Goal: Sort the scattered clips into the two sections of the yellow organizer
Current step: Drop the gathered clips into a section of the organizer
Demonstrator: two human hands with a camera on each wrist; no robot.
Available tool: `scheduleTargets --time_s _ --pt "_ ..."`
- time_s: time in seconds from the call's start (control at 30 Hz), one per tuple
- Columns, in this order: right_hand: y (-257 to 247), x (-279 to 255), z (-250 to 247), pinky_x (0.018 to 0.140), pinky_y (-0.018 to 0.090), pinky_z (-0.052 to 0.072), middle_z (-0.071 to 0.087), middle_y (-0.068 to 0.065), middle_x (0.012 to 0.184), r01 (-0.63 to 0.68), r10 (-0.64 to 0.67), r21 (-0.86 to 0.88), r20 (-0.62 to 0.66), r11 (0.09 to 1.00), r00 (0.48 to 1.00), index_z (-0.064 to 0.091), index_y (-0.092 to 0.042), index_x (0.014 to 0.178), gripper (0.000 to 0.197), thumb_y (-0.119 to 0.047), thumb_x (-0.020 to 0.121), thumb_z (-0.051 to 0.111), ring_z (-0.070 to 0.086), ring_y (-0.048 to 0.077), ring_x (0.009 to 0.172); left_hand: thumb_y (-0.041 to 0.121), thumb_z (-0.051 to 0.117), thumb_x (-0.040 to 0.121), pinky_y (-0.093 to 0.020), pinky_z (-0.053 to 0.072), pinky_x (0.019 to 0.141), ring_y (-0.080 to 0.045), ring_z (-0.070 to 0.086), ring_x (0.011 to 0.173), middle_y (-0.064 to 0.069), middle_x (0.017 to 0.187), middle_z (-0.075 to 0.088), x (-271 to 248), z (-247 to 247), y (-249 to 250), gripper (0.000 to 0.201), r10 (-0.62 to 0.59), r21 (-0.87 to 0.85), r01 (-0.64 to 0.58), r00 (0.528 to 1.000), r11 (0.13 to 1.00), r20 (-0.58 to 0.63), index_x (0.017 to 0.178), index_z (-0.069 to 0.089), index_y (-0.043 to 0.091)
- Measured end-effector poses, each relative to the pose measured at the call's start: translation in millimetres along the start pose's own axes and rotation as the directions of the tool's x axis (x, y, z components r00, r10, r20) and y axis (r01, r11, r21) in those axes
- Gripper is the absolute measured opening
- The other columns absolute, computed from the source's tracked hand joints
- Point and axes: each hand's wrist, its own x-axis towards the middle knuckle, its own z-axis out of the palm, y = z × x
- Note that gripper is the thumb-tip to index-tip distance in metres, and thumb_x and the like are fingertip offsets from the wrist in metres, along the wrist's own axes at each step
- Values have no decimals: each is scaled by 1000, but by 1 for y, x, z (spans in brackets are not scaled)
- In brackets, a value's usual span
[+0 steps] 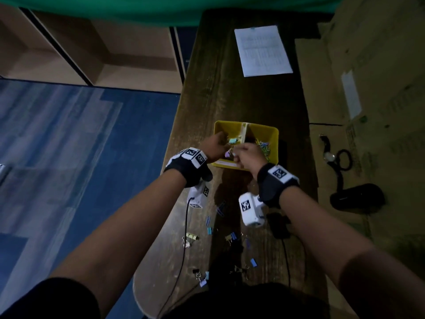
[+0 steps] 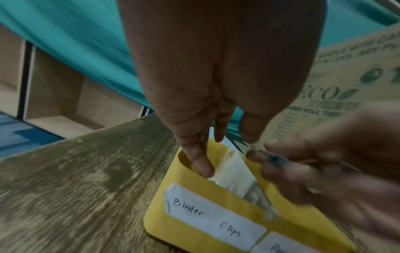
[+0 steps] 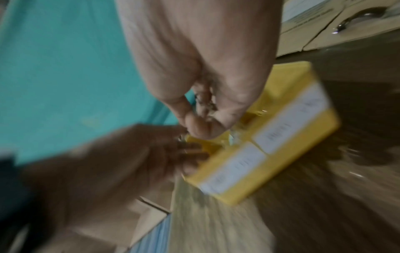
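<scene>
The yellow organizer stands mid-table, split by a pale divider; its left section bears a "Binder Clips" label. Binder clips lie in the left section, paper clips in the right. My left hand reaches into the left section with straight fingers; I see nothing gripped in it. My right hand hovers over the front wall, fingers curled round a bunch of metal clips; a bluish binder clip shows in its pinch. Several scattered clips lie on the wood nearer me.
A printed sheet lies at the far end of the wooden table. Cardboard boxes line the right side, with a watch and a black object on them. A dark device and cables lie near me. The table's left edge drops to blue floor.
</scene>
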Motion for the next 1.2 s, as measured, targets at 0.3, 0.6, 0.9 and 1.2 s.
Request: scheduleTargets --time_s 0.3,0.6,0.9,1.2 --pt "-10 5 -3 107 34 36 55 0 129 116 -119 -118 -20 986 993 60 -15 124 34 -9 97 40 48 16 121 19 58 91 -30 46 71 -15 57 79 1 100 57 -64 5 -40 26 37 -78 -56 973 995 -228 117 55 15" --pt "130 -72 -5 89 31 48 53 -10 104 339 -121 -635 361 694 925 64 -23 106 16 -22 92 57 55 8 97 39 52 91 -28 43 63 -19 59 84 1 102 51 -155 97 -96 26 168 477 -247 965 844 203 112 58 25" --pt "177 -101 24 94 38 39 50 5 117 455 -159 -844 426 285 891 56 -13 114 35 -38 91 52 47 23 113 30 66 82 -31 51 59 -22 61 78 -3 89 62 -164 122 -107 28 289 593 -333 942 733 171 104 63 13" --pt "179 -95 26 88 38 49 50 -2 112 340 -124 -788 324 513 938 58 -22 100 17 -17 84 64 58 21 100 29 54 91 -30 42 62 -27 62 83 -10 98 62 -171 125 -94 29 283 437 -340 940 832 192 112 48 11"
